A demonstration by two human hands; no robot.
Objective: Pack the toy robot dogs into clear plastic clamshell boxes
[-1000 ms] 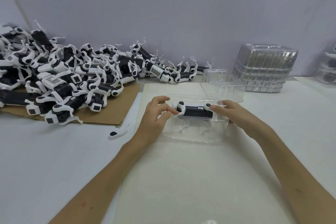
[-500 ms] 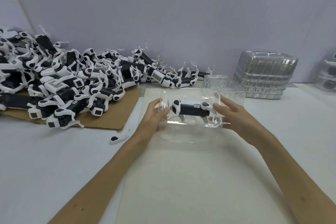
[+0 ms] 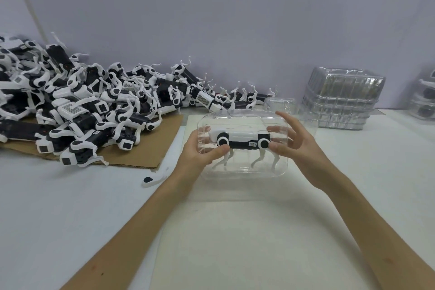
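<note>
Dog: toy dog (image 3: 242, 140) sits inside the clear box (image 3: 244, 173), held above the table.
Axis: its length runs hand to hand, legs downward.
Left hand (image 3: 200, 153): curled round the box's left end.
Right hand (image 3: 299, 143): pinches the right end, fingers (image 3: 286, 117) spread behind.

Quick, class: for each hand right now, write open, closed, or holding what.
Left hand: holding the clear clamshell box at its left end.
Right hand: holding the same box at its right end.
</note>
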